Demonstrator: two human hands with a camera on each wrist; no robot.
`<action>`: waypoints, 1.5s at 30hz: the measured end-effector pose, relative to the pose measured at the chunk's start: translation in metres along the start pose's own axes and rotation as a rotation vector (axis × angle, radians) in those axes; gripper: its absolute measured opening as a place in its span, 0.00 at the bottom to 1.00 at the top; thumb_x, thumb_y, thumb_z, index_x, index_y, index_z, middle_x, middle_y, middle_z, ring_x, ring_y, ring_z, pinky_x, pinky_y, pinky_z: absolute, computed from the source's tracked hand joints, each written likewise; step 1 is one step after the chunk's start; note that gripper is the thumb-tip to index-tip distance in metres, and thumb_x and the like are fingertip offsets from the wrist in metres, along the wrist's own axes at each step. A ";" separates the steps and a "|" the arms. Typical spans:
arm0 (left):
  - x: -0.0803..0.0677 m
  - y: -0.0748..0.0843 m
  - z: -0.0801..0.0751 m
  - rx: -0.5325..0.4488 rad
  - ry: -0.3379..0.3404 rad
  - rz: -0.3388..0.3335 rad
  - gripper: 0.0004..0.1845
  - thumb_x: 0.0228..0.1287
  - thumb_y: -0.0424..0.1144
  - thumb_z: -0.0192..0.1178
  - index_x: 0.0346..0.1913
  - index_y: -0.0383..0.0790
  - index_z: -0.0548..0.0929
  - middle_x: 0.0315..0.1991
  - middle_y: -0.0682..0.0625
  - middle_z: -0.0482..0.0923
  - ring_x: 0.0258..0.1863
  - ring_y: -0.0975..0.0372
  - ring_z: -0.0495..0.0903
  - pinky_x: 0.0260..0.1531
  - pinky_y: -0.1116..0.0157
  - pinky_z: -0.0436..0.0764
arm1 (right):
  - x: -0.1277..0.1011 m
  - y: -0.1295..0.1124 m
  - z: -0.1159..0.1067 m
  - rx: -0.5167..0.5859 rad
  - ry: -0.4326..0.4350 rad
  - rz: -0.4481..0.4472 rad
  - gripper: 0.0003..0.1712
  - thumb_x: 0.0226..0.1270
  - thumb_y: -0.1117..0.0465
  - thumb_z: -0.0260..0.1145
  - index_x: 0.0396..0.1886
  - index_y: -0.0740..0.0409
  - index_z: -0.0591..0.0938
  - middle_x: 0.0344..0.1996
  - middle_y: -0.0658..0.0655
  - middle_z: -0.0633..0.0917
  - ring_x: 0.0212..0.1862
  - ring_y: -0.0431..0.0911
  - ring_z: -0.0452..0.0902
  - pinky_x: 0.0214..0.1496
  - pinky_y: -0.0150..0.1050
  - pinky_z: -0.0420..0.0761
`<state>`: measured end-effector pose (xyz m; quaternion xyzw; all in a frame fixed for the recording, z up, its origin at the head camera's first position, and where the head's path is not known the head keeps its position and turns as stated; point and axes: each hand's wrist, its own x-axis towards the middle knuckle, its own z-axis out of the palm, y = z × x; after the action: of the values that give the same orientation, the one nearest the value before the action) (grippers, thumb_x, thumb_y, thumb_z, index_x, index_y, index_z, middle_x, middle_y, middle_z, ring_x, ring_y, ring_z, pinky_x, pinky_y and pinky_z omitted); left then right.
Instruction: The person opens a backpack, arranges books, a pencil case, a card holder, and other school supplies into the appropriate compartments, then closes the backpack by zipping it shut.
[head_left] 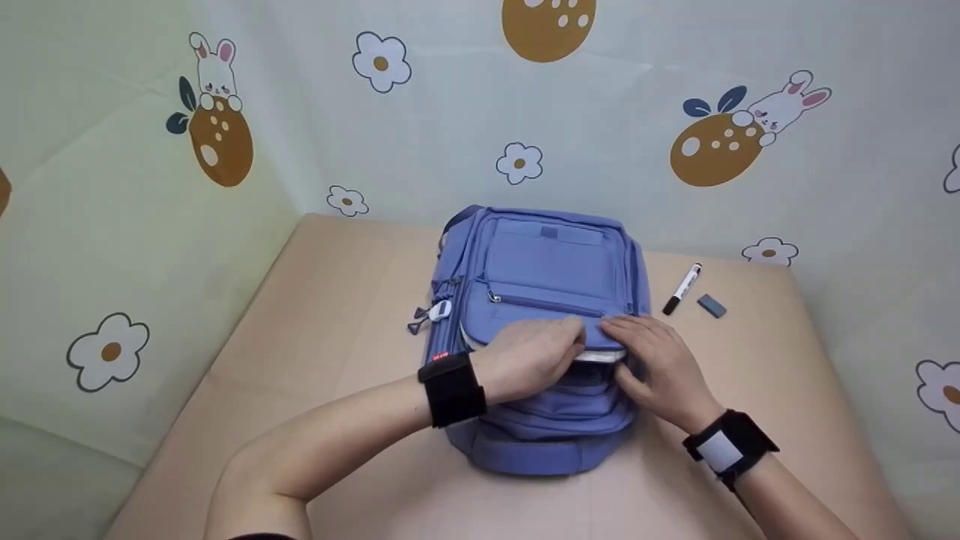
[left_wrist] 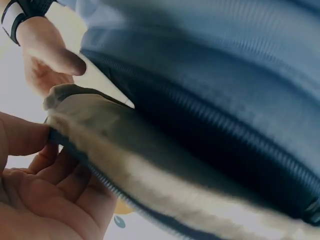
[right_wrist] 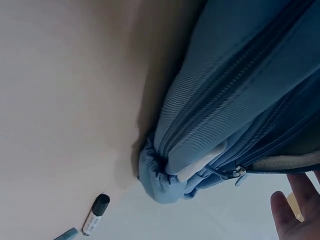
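Note:
A blue backpack (head_left: 577, 266) lies on the table with one compartment unzipped, its pale lining showing. My left hand (head_left: 529, 356) pinches the edge of the front flap (head_left: 487, 319) between thumb and fingers. In the left wrist view, the left hand (left_wrist: 50, 200) holds the flap's zippered rim (left_wrist: 120, 192) away from the dark opening (left_wrist: 210, 165). At the flap's right corner, my right hand (head_left: 667, 371) rests its fingers on the fabric, the thumb lower and apart from them. A zipper pull (right_wrist: 241, 177) hangs at the opening's edge in the right wrist view.
Right of the backpack lie a black-capped white marker (head_left: 682, 289) and a small grey-blue block (head_left: 712, 305). A white charm (head_left: 440, 310) hangs from the backpack's left side. Behind the table (head_left: 360, 300) stands a patterned cloth wall (head_left: 442, 127).

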<state>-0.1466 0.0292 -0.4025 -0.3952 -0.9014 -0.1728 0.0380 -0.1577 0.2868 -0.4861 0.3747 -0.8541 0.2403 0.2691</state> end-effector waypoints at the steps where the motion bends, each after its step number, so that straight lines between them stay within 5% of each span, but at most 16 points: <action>1: 0.000 0.000 -0.002 0.004 0.016 0.007 0.07 0.81 0.43 0.50 0.46 0.43 0.76 0.29 0.56 0.77 0.27 0.62 0.79 0.27 0.61 0.79 | 0.003 0.001 0.000 0.014 0.005 0.009 0.30 0.60 0.66 0.64 0.65 0.60 0.81 0.61 0.59 0.83 0.63 0.58 0.77 0.73 0.49 0.64; 8: -0.002 -0.012 -0.009 -0.036 0.030 0.044 0.10 0.78 0.48 0.55 0.49 0.46 0.78 0.36 0.56 0.81 0.34 0.63 0.80 0.35 0.63 0.80 | 0.015 0.004 0.000 0.069 0.007 0.108 0.29 0.59 0.77 0.66 0.61 0.56 0.84 0.59 0.56 0.84 0.64 0.53 0.78 0.72 0.40 0.67; 13: -0.018 -0.039 -0.019 -0.061 0.033 0.057 0.34 0.67 0.59 0.66 0.68 0.44 0.74 0.59 0.50 0.80 0.58 0.59 0.79 0.60 0.59 0.76 | 0.016 0.005 -0.001 0.063 0.018 0.176 0.32 0.58 0.78 0.67 0.62 0.53 0.84 0.58 0.53 0.85 0.61 0.51 0.80 0.67 0.29 0.68; 18: -0.036 -0.078 -0.022 -0.065 0.053 0.019 0.46 0.63 0.53 0.72 0.78 0.41 0.62 0.73 0.44 0.68 0.73 0.54 0.66 0.73 0.56 0.61 | 0.020 0.007 -0.003 0.038 0.055 0.209 0.27 0.60 0.76 0.70 0.59 0.53 0.86 0.53 0.55 0.87 0.56 0.51 0.84 0.58 0.37 0.77; 24: -0.040 -0.124 -0.010 -0.198 0.086 -0.102 0.32 0.67 0.32 0.65 0.74 0.42 0.71 0.69 0.45 0.74 0.70 0.54 0.70 0.71 0.57 0.66 | 0.029 0.009 -0.006 0.032 0.092 0.303 0.20 0.64 0.72 0.70 0.54 0.53 0.87 0.49 0.55 0.89 0.46 0.45 0.85 0.46 0.41 0.81; 28: -0.035 -0.142 -0.005 -0.323 0.118 -0.159 0.22 0.71 0.30 0.60 0.65 0.44 0.82 0.65 0.48 0.79 0.68 0.55 0.73 0.69 0.58 0.68 | 0.036 0.011 -0.006 0.028 0.110 0.337 0.15 0.67 0.68 0.71 0.53 0.55 0.87 0.48 0.57 0.89 0.42 0.47 0.85 0.42 0.46 0.82; 32: -0.028 -0.146 -0.007 -0.388 0.138 -0.196 0.15 0.75 0.35 0.58 0.60 0.41 0.84 0.59 0.47 0.83 0.61 0.56 0.78 0.65 0.57 0.73 | 0.043 0.016 -0.007 0.034 0.125 0.363 0.12 0.69 0.67 0.70 0.51 0.58 0.86 0.45 0.59 0.89 0.42 0.51 0.86 0.41 0.53 0.83; 37: -0.017 -0.144 -0.010 -0.418 0.177 -0.249 0.11 0.79 0.38 0.54 0.55 0.40 0.83 0.52 0.48 0.84 0.51 0.59 0.80 0.57 0.58 0.77 | 0.051 0.021 -0.011 0.072 0.123 0.435 0.07 0.72 0.65 0.67 0.47 0.58 0.85 0.35 0.56 0.88 0.34 0.46 0.83 0.33 0.31 0.77; 39: -0.013 -0.144 -0.010 -0.430 0.191 -0.264 0.12 0.79 0.38 0.53 0.57 0.40 0.82 0.54 0.47 0.84 0.54 0.60 0.80 0.59 0.59 0.76 | 0.053 0.022 -0.013 0.081 0.118 0.459 0.07 0.73 0.63 0.66 0.47 0.58 0.86 0.34 0.56 0.88 0.33 0.45 0.82 0.32 0.24 0.72; 45: -0.003 -0.146 -0.010 -0.390 0.227 -0.306 0.14 0.80 0.39 0.50 0.59 0.39 0.81 0.57 0.43 0.82 0.58 0.56 0.79 0.61 0.57 0.75 | 0.053 0.032 -0.018 0.116 0.106 0.530 0.11 0.74 0.58 0.67 0.48 0.59 0.86 0.37 0.55 0.89 0.37 0.45 0.84 0.36 0.24 0.74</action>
<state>-0.2512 -0.0676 -0.4343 -0.2323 -0.8904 -0.3899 0.0353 -0.2077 0.2899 -0.4450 0.1397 -0.8920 0.3699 0.2192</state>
